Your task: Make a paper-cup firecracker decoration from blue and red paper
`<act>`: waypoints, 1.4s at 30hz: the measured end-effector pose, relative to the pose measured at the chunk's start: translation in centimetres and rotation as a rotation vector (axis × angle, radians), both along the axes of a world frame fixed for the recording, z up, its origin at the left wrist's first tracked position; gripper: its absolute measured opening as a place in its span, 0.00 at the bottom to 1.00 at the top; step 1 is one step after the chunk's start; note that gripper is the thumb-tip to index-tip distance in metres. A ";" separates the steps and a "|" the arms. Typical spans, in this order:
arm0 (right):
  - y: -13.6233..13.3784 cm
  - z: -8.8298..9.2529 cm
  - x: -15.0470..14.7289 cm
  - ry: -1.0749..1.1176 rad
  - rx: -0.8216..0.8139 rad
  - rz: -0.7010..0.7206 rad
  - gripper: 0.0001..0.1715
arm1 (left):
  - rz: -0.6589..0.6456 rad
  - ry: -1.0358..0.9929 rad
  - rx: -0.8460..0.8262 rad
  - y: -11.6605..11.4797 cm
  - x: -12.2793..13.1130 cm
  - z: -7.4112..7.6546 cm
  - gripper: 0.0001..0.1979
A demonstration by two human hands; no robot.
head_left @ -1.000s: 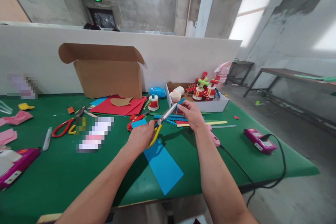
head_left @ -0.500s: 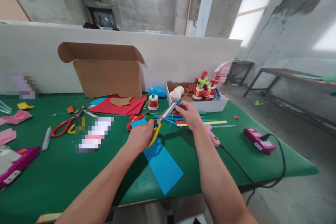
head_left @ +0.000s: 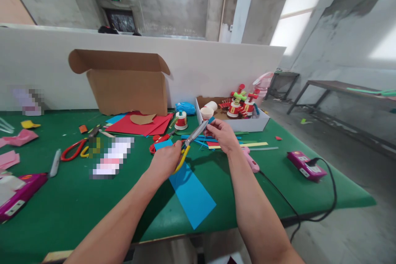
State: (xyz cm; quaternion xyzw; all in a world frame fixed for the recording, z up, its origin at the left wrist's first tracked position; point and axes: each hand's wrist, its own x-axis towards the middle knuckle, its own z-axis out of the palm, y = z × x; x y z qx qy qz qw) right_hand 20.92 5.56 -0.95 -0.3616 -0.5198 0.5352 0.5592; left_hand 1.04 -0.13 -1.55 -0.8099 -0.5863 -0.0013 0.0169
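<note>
Two hands stand apart over the green table [head_left: 62, 214], linked only by tool and paper. The left hand [head_left: 167, 158] is closed around the yellow-handled scissors [head_left: 189, 142]; the right hand [head_left: 221, 133] pinches a small blue paper piece [head_left: 211, 119] near the blade tips, above the blue strips [head_left: 204, 139]. From my remote view I cannot tell whether any paper lies between the blades. I judge the chief hazard to be a nick: the right fingertips sit just beside the tips, and a hasty closing, or a slip of so short a grip, could reach skin. Thin paper held in mid-air could also fold and jam the blades. If the right forearm [head_left: 251, 200] swings outward, I think it could drag the pink glue gun [head_left: 251, 161] beside it. Scissors dropped from here could crease the blue sheet [head_left: 193, 198] lying beneath.
</note>
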 end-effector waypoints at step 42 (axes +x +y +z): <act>-0.3 0.5 0.3 0.016 -0.032 0.003 0.20 | -0.009 -0.026 0.025 0.0 -0.1 -0.2 0.16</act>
